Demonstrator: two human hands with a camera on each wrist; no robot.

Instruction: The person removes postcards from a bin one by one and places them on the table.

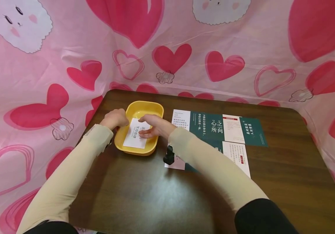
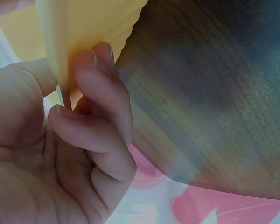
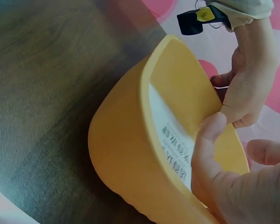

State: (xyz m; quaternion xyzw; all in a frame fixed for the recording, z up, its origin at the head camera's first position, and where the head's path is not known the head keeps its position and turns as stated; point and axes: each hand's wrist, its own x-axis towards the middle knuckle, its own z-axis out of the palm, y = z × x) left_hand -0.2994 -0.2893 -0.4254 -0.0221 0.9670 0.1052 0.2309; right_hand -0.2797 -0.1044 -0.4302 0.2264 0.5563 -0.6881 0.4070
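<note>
A yellow plastic basin stands at the left of the table, with a white printed card lying inside it. My left hand grips the basin's left rim; its fingers curl round the yellow wall in the left wrist view. Over the card, my right hand reaches in from the right with its fingers loosely bent and spread. The right wrist view shows a finger of the right hand across the printed card; whether it touches the card I cannot tell.
To the right of the basin, several green and white printed sheets lie on the dark wooden table. The right forearm passes over part of them. A pink cloth with hearts hangs behind the table and along its sides.
</note>
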